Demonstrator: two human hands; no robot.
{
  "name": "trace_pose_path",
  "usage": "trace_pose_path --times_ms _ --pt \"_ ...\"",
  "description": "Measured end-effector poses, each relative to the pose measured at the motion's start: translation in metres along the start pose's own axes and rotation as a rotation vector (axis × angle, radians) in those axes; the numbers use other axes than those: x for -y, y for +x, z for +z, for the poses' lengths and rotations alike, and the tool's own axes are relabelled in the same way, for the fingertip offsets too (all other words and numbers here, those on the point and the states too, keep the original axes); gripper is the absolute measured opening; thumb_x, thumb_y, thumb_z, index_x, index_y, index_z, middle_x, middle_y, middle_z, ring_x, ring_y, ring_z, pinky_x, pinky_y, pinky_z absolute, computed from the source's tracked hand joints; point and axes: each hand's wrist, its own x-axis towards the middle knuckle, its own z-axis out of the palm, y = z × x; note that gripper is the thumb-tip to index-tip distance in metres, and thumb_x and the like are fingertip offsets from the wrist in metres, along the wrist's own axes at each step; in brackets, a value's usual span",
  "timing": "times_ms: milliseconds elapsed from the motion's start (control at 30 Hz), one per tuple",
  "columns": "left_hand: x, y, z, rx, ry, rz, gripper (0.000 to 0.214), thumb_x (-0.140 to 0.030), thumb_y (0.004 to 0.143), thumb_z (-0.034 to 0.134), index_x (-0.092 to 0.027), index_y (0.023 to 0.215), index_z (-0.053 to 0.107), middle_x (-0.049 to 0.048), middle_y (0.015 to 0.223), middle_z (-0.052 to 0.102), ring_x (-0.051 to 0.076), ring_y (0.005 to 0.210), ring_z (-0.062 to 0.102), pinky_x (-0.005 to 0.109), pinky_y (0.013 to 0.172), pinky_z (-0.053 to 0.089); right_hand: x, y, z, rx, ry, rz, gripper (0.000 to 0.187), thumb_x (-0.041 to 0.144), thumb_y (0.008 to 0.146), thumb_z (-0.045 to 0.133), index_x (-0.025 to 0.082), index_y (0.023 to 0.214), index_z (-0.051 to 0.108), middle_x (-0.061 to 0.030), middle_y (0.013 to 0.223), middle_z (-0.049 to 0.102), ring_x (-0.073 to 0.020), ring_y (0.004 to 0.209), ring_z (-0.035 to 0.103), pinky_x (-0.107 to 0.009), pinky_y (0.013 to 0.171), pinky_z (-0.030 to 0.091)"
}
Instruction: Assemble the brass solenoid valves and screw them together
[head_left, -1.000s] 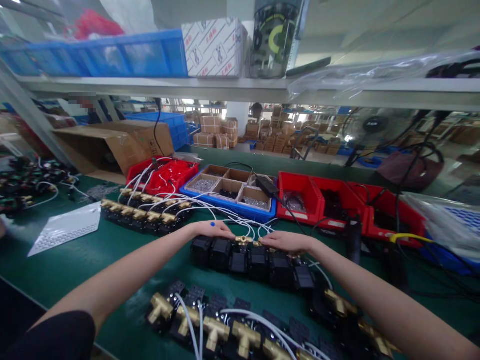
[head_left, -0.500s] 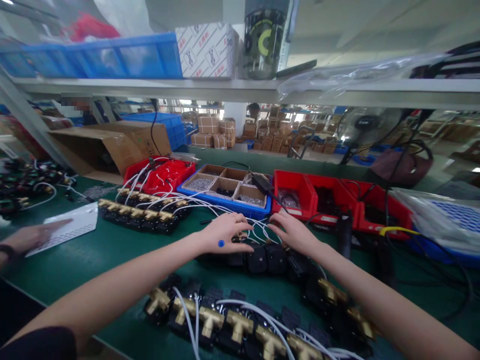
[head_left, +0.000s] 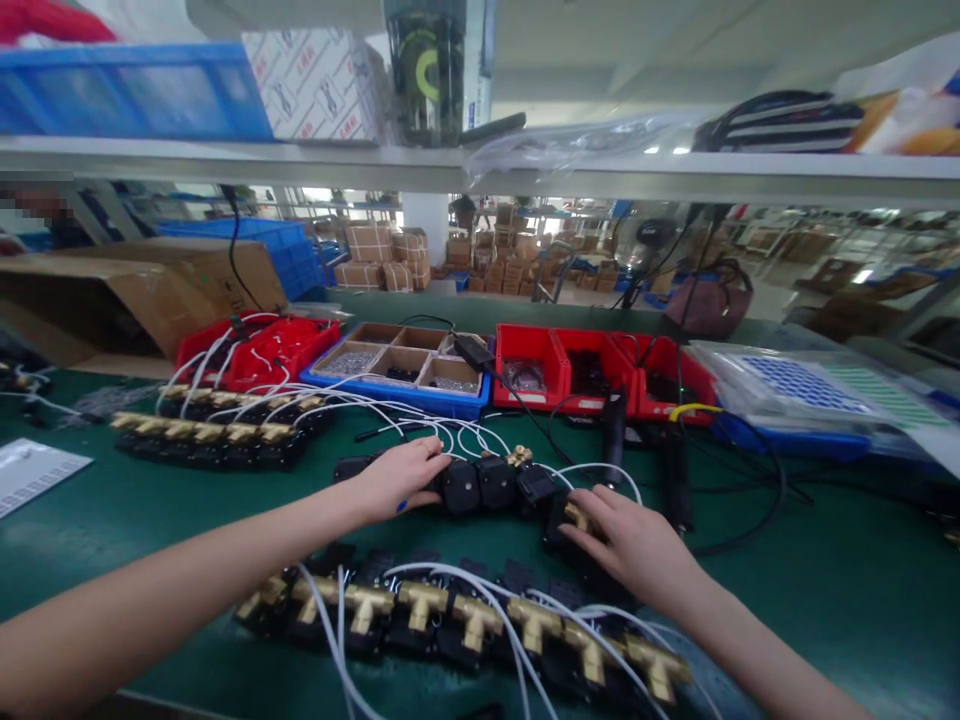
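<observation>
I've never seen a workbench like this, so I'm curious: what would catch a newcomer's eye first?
Probably the row of brass tee fittings along the front of the green workbench. Next, the left hand at a row of black housings mid-bench, and the right hand at a brass fitting farther right. Behind them, three red bins stand just right of a divided blue tray.

On the shelf (head_left: 300,158), a dark jar (head_left: 409,100) bears a large yellow-green C (head_left: 421,76); the lettering (head_left: 420,38) arching above it is too blurred to read. The white box (head_left: 311,85) beside it repeats red characters (head_left: 347,127) among small line drawings (head_left: 330,97), also illegible. Small white labels (head_left: 592,404) on the red bins (head_left: 560,372) cannot be made out either.
</observation>
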Motion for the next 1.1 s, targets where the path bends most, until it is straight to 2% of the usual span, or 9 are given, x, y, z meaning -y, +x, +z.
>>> trace_pose_path --times_ms 200,333,433,533,633,700,867,967,1100 --pt "0.031 0.009 -0.011 0.048 -0.173 0.057 0.034 -0.042 0.087 0.063 -0.02 0.113 0.064 0.0059 0.103 0.063 0.02 0.094 0.062 0.026 0.081 0.048 0.002 0.0 -0.003 -0.014 -0.001 -0.068 0.047 0.055 0.088 0.061 0.025 0.123 0.053 -0.0032 0.105 0.054 -0.015 0.083 0.058 -0.024 0.066 0.046" --pt "0.034 0.01 -0.023 0.045 -0.232 0.05 0.029 -0.036 0.091 0.057 -0.02 0.113 0.065 0.0053 0.103 0.067 0.019 0.094 0.064 0.026 0.084 0.049 -0.004 -0.008 0.004 -0.049 -0.007 -0.077 0.044 0.04 0.088 0.063 0.022 0.127 0.051 -0.0051 0.101 0.054 -0.017 0.082 0.057 -0.028 0.069 0.047" --pt "0.011 0.021 -0.033 -0.046 -0.226 0.016 0.033 -0.037 0.092 0.054 -0.018 0.117 0.062 0.0094 0.113 0.063 0.024 0.107 0.059 0.034 0.093 0.046 -0.011 -0.008 0.016 -0.052 0.017 -0.085 0.036 0.037 0.093 0.056 0.02 0.124 0.054 -0.0062 0.098 0.055 -0.0175 0.085 0.056 -0.028 0.072 0.046" --pt "-0.035 0.046 -0.032 -0.139 -0.197 0.002 0.046 -0.047 0.092 0.052 -0.016 0.124 0.057 0.0133 0.12 0.059 0.029 0.113 0.055 0.042 0.098 0.042 -0.014 -0.005 0.023 -0.042 0.06 -0.088 0.036 0.04 0.095 0.052 0.018 0.122 0.056 -0.0074 0.099 0.056 -0.0182 0.089 0.055 -0.027 0.072 0.045" --pt "-0.078 0.076 -0.021 -0.1 -0.159 0.049 0.056 -0.055 0.08 0.065 -0.017 0.12 0.061 0.0135 0.112 0.061 0.034 0.107 0.057 0.047 0.093 0.044 -0.017 -0.003 0.019 -0.03 0.116 -0.07 0.035 0.039 0.096 0.049 0.018 0.124 0.055 -0.0077 0.099 0.056 -0.0175 0.091 0.054 -0.026 0.073 0.045" --pt "-0.089 0.093 -0.013 -0.068 -0.17 0.04 0.044 -0.042 0.08 0.069 -0.014 0.113 0.065 0.0152 0.108 0.062 0.034 0.096 0.062 0.046 0.086 0.047 -0.022 0.001 0.014 -0.017 0.166 -0.047 0.035 0.037 0.096 0.049 0.018 0.124 0.055 -0.0072 0.098 0.056 -0.0153 0.089 0.054 -0.027 0.076 0.045" --pt "-0.055 0.119 -0.005 0.004 -0.341 0.093 0.04 -0.032 0.078 0.072 -0.018 0.115 0.068 0.0101 0.107 0.067 0.026 0.098 0.063 0.032 0.084 0.047 -0.049 0.028 0.004 0.104 0.362 -0.03 0.037 0.042 0.099 0.049 0.008 0.11 0.057 -0.0059 0.094 0.055 -0.0095 0.085 0.054 -0.025 0.081 0.05" --pt "-0.028 0.126 -0.004 0.062 -0.482 0.114 0.041 -0.033 0.08 0.072 -0.016 0.117 0.068 0.009 0.107 0.07 0.021 0.095 0.065 0.025 0.08 0.048 -0.063 0.055 0.009 0.225 0.491 -0.027 0.043 0.047 0.1 0.046 0.005 0.102 0.057 -0.0038 0.085 0.054 -0.0076 0.077 0.054 -0.02 0.072 0.051" --pt "-0.012 0.132 -0.003 0.117 -0.651 0.179 0.039 -0.03 0.08 0.072 -0.017 0.117 0.069 0.0061 0.111 0.071 0.018 0.098 0.065 0.021 0.082 0.047 -0.072 0.086 0.023 0.308 0.574 -0.012 0.046 0.049 0.099 0.047 0.004 0.101 0.057 -0.0033 0.083 0.053 -0.0078 0.076 0.054 -0.019 0.069 0.051"
